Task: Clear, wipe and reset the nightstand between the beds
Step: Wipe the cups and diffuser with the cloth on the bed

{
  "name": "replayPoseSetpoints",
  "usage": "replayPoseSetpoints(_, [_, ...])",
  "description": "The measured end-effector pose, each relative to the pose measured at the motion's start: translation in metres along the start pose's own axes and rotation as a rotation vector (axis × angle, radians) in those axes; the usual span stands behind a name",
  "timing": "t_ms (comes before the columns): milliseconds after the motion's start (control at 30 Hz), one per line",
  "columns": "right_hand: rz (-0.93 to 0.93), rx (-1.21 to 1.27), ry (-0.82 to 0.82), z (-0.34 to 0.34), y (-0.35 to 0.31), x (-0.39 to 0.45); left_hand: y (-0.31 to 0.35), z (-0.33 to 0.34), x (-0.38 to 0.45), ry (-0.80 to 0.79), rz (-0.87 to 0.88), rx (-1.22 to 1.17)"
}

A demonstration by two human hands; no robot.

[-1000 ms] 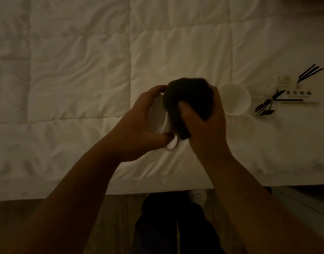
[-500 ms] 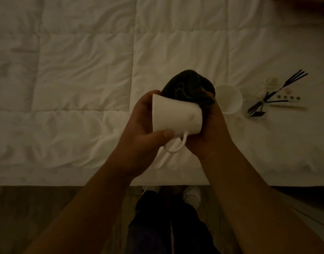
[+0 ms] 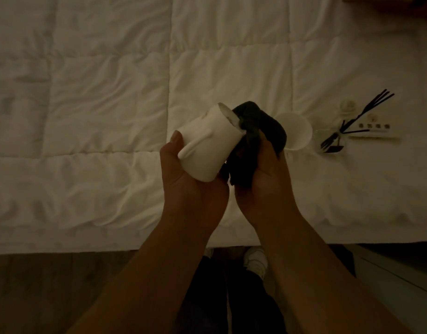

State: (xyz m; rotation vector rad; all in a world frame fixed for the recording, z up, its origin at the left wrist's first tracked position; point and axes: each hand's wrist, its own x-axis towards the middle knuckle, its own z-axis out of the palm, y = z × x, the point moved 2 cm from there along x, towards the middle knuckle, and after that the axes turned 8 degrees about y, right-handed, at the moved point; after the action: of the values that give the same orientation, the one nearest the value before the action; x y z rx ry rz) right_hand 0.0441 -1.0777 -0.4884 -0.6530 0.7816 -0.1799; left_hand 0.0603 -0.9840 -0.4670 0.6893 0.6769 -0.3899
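- head view, dim light, looking down at a white quilted bed (image 3: 99, 97) with both forearms reaching in from below
- left hand (image 3: 190, 189) holds a white mug (image 3: 207, 150) from underneath, thumb up along its left side, fingers curled round the far side out of sight
- mug is tilted, mouth pointing up and to the right, handle facing the camera, held above the bed near its front edge
- right hand (image 3: 268, 179) grips a dark cloth (image 3: 253, 131), fingers curled into it; cloth is bunched against the mug's rim, part of it looks tucked into the mouth
- second mug (image 3: 296, 133) sits on the bed just right of the cloth, partly hidden by it, open mouth toward the camera
- further right on the bed: a small glass (image 3: 330, 141) with dark sticks (image 3: 366, 112) fanning out up and to the right, a small white card (image 3: 374, 127) with dark marks beside it, too small to read
- small pale round item above the glass, too blurred to tell
- below the bed edge: dark wood floor (image 3: 62, 285), dark trousers and a pale shoe (image 3: 255, 261)
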Motion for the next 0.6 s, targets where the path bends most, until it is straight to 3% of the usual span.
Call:
replayPoseSetpoints(167, [-0.106, 0.013, -0.052, -0.008, -0.003, -0.006, 0.005, -0.003, 0.006, 0.004, 0.067, 0.033])
replayPoseSetpoints(333, [-0.096, 0.060, -0.082, -0.019, -0.010, -0.014, 0.025, -0.010, 0.009, -0.286, 0.336, 0.561])
replayPoseSetpoints(433, [-0.140, 0.071, -0.035, -0.014, -0.017, -0.014, 0.024, -0.008, 0.003, -0.379, 0.407, 0.688])
replayPoseSetpoints(600, [-0.446, -0.126, 0.069, 0.002, -0.039, -0.011, 0.031, 0.001, 0.002, -0.395, 0.487, 0.790])
